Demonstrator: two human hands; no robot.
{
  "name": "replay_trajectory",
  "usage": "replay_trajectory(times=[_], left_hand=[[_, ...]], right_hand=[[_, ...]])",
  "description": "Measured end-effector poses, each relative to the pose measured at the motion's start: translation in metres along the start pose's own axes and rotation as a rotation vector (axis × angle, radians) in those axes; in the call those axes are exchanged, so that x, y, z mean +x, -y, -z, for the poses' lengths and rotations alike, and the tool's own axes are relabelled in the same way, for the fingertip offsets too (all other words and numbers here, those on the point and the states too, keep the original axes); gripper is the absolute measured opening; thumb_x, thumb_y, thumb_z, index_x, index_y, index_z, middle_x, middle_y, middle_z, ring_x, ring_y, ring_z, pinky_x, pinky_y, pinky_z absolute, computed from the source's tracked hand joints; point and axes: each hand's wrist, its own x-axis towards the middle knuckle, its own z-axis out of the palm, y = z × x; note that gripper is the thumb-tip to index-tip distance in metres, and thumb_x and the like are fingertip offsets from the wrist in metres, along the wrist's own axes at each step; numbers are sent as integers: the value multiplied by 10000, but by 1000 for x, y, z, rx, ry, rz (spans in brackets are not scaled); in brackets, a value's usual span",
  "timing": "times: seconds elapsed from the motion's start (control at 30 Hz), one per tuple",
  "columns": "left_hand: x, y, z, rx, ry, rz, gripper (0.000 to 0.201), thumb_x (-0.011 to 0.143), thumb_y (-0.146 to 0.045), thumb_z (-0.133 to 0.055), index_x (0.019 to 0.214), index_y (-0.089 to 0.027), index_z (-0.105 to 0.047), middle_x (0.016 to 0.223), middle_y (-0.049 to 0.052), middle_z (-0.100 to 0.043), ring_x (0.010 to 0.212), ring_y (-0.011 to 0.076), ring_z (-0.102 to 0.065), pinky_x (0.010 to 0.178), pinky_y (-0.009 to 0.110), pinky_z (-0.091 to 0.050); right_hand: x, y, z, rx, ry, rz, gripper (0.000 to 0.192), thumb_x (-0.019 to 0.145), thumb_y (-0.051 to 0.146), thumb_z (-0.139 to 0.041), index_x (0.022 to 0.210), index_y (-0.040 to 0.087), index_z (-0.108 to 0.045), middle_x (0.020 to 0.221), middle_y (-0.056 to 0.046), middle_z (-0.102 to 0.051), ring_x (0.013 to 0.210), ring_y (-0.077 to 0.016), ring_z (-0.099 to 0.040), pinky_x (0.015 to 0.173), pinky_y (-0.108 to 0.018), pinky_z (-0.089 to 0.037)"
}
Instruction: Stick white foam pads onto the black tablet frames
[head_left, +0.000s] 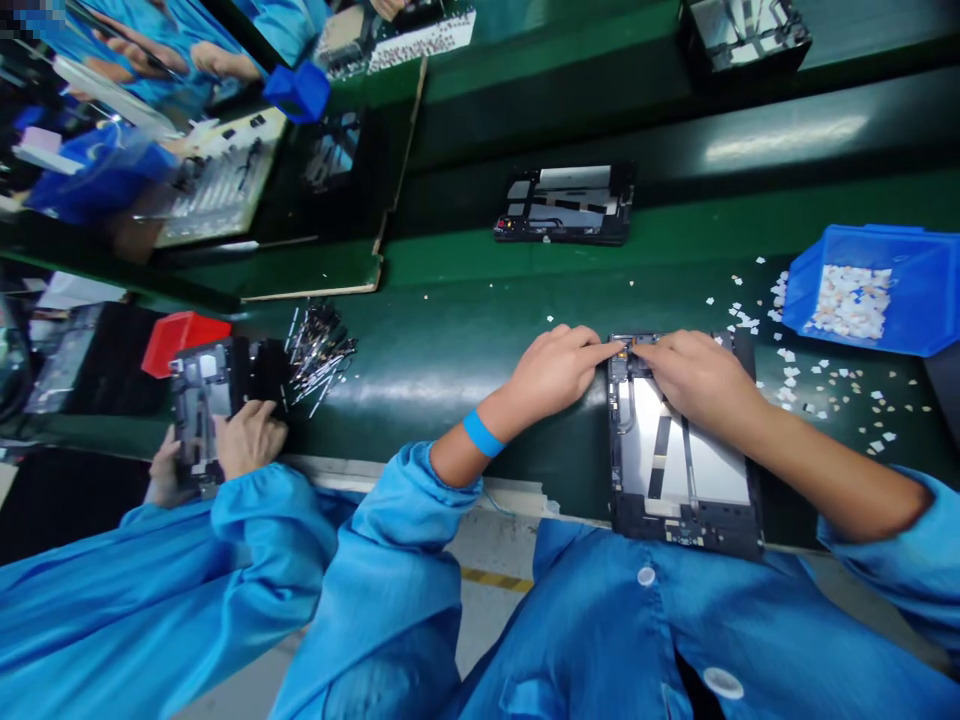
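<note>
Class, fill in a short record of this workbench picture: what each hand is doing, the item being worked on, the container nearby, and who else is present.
left hand: fingers pressing the top edge of the tablet frame
right hand: resting on the frame, fingers at the same top edge
container: blue bin of small white pieces, at the right
scattered: white pieces on the green bench
neighbour: co-worker's hand on another frame, at the left

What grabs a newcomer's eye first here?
Both of the person's hands, left hand and right hand, meet at the top edge of an opened tablet frame on the green bench. A blue bin of small white pieces sits at right, with bits scattered around. At left, a co-worker's hand rests on another frame.
</note>
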Motion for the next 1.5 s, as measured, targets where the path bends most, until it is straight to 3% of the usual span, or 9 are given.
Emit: replay_trajectory(times=[0.17,0.43,0.6,0.8,0.9,0.97,1.03,1.3,1.5], left_hand=[[-8,7,-2,-116,-134,87,372,996,-117,-504,1292,-198,-714,1175,74,-758,1086,214,-677,983,370,-508],[-13,-2,-1,22,-118,55,325,1023,-153,-511,1280,-179,-706,1168,79,-755,1043,218,-670,957,367,-506],[-6,-10,-1,155,-43,46,365,1041,-177,-489,1357,-197,-670,1208,89,-735,1015,226,-645,915,368,-503],[-2,-15,0,130,25,21,424,999,-150,-448,1345,-211,-685,1241,116,-726,1047,258,-652,928,396,-518],[7,-5,-6,-47,-62,176,405,988,-271,-455,1304,-174,-689,1253,127,-713,1147,288,-648,1022,421,-512],[18,-1,-12,-191,-50,321,483,979,-380,-461,1369,-165,-647,1206,118,-722,1019,273,-678,914,398,-554],[29,-4,-15,-276,-11,424,562,961,-447,-465,1433,-176,-604,1190,104,-727,922,251,-682,819,370,-564],[36,-27,15,-194,-124,474,610,898,-476,-528,1417,-162,-597,1322,134,-679,943,241,-680,773,352,-551],[13,-38,22,-334,-311,554,479,894,-438,-578,1296,-187,-649,1277,110,-708,916,212,-672,784,337,-543]], right_hand=[[1,3,4,-117,48,59,454,996,120,-486,1390,225,-685,1020,-101,-673,862,-233,-540,780,-335,-433],[9,-1,11,-129,149,215,491,936,48,-535,1382,193,-681,1033,-117,-680,853,-231,-546,740,-338,-425],[3,-3,25,199,-162,121,390,989,79,-478,1262,197,-731,1048,-94,-742,958,-218,-669,872,-364,-531],[-114,21,84,375,-368,-277,274,954,148,-637,1166,269,-760,947,-31,-763,834,-186,-712,747,-335,-558],[-189,8,99,509,-801,-764,58,934,271,-701,965,251,-745,740,11,-687,637,-141,-638,606,-289,-522],[-228,-15,107,688,-1138,-1059,184,852,391,-781,894,237,-688,667,47,-622,526,-100,-544,507,-240,-466],[-253,-40,116,889,-1271,-1254,363,732,470,-857,916,223,-666,686,56,-619,492,-75,-506,440,-198,-410],[-256,-100,122,1202,-1159,-1345,386,648,386,-881,823,197,-593,672,38,-590,480,-57,-458,374,-141,-301],[-247,-64,113,1199,-1110,-1346,364,613,313,-871,711,199,-539,578,72,-492,474,-43,-402,380,-128,-306]])
